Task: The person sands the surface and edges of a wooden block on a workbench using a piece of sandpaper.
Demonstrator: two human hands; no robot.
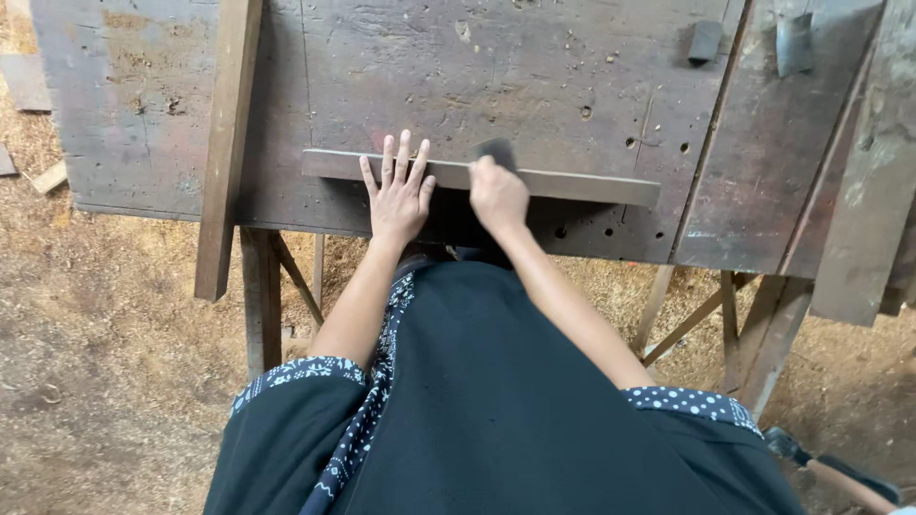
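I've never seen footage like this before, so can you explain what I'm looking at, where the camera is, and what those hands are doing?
This is a single picture from a camera worn on a person's head, looking down past a dark garment at their own two bare hands. There is no machine. They stand at a worn wooden workbench on a floor covered in sawdust. A long narrow wooden strip lies across the bench. The left hand presses flat on it, fingers spread. The right hand grips a small dark block against the strip. Another wooden plank lies across the bench at the left.
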